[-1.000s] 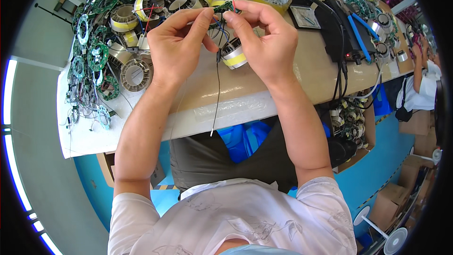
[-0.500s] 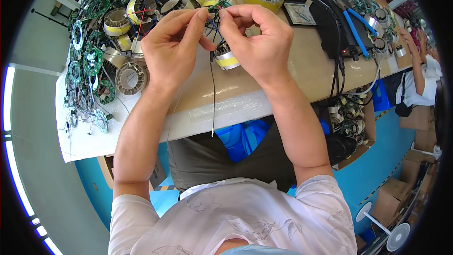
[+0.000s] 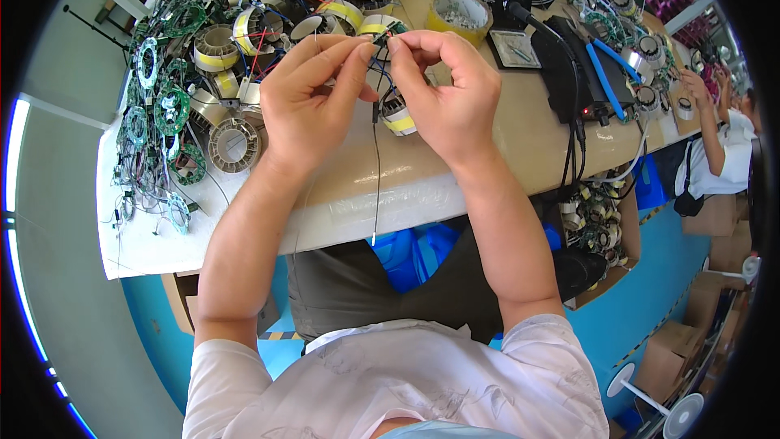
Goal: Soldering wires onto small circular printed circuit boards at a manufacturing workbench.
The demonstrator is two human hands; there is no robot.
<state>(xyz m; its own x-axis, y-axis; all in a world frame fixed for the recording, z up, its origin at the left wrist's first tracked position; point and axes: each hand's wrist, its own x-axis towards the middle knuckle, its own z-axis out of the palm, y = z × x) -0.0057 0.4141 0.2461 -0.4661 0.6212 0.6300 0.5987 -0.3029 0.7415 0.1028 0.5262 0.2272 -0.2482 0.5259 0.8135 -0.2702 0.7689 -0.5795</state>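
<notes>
"Biggest thing first?"

"The worktable (image 3: 414, 164), brown with a pale front edge. Over it, the left hand (image 3: 313, 110) and right hand (image 3: 455, 93) nearly meet."

"How's the grip?"

"Thumb and forefinger pinched together on each, both on the wired circuit board; whether by its edge or its leads, I can't tell."

"What's below?"

"A silvery coil (image 3: 399, 120) with a yellow band, partly behind the right hand."

"And the board itself?"

"The wired circuit board (image 3: 387, 32) sits at the fingertips: small, green, tilted, dark leads around it."

"Anything slimmer?"

"A thin dark cable (image 3: 377, 171) hangs beneath, pale-tipped, past the table edge."
</notes>
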